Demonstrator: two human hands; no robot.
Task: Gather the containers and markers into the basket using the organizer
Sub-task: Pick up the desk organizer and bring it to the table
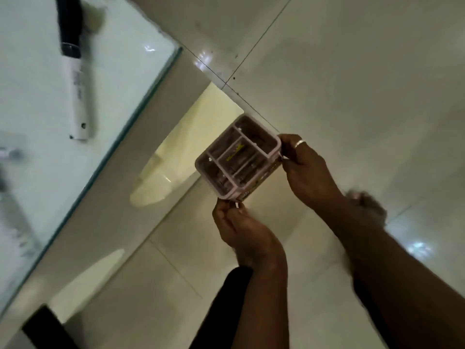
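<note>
Both hands are pinching the pink divided organizer (237,157) by opposite corners, left hand (241,230) low, right hand (305,163) up top, holding it over the tiled floor (352,71). One black-capped marker (74,71) lies on my glass table (37,109), well apart.

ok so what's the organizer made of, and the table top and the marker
Organizer: looks like moulded plastic, pale pinkish rim, thin dividers, smooth. Table top: glass, by its greenish see-through edge and reflections. Marker: probably plastic, white barrel, black cap; too blurred for its finish.
</note>
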